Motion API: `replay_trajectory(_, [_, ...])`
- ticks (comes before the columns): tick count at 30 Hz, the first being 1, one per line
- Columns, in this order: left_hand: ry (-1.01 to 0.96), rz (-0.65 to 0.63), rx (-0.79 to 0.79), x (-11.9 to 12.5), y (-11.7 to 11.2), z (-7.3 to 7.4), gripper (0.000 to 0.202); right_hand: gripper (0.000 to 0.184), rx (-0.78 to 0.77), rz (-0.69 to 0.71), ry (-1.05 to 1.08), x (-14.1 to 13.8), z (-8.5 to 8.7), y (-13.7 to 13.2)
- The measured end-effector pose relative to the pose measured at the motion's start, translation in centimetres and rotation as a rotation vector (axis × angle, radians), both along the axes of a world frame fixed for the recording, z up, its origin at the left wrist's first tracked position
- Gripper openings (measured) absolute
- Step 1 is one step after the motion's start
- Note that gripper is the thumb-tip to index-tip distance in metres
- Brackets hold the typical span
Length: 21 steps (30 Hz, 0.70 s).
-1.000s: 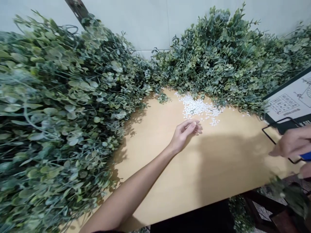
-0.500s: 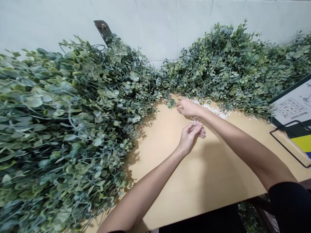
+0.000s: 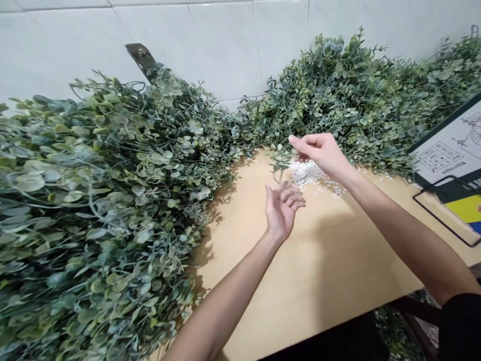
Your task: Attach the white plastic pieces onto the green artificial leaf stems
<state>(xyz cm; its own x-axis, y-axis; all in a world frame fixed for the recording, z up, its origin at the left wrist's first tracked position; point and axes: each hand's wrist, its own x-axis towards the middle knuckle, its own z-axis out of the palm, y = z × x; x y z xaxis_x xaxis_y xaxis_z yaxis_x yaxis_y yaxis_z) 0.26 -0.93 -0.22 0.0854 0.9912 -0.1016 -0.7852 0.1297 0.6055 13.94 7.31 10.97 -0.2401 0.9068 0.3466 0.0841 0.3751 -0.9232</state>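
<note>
My right hand point(image 3: 321, 153) is raised over the table, thumb and fingers pinched on a small sprig of artificial leaves point(image 3: 278, 159). The sprig hangs blurred to the left of the fingertips, its thin stem pointing down. Just below it, my left hand point(image 3: 281, 213) is turned palm up, fingers apart and slightly curled, with nothing seen in it. Behind and between the hands lies a pile of small white pieces point(image 3: 306, 173), partly covered by my right hand.
A large heap of artificial greenery point(image 3: 131, 200) fills the left side of the wooden table point(image 3: 255, 291). More greenery point(image 3: 338, 95) lines the tiled wall point(image 3: 225, 45). At the right, a printed box point(image 3: 451, 150) leans beside a black wire frame point(image 3: 441, 220).
My right hand has lifted off the table's far part and come nearer with the sprig. My left hand has opened from curled fingers to a spread palm. The view has shifted slightly.
</note>
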Motion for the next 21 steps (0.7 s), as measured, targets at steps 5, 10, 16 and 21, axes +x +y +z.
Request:
replay_trajectory(5, [0.051, -0.017, 0.023, 0.1, 0.0, 0.1, 0.053, 0.049, -0.232, 0.010, 0.049, 3.9, -4.1, -2.7])
replay_trajectory(10, [0.154, -0.004, 0.011, 0.3, 0.1, -0.4, 0.045, 0.048, -0.275, 0.068, 0.166, 5.8, -7.8, -3.6])
replay_trajectory(16, [0.181, -0.008, -0.044, 0.0, 0.1, -0.1, 0.050, 0.020, 0.185, -0.220, -0.270, 9.0, -10.0, -3.1])
replay_trajectory(21, [0.216, -0.015, -0.042, 0.0, 0.0, -0.4, 0.047, 0.021, 0.436, -0.090, -0.670, 10.4, -11.1, -3.1])
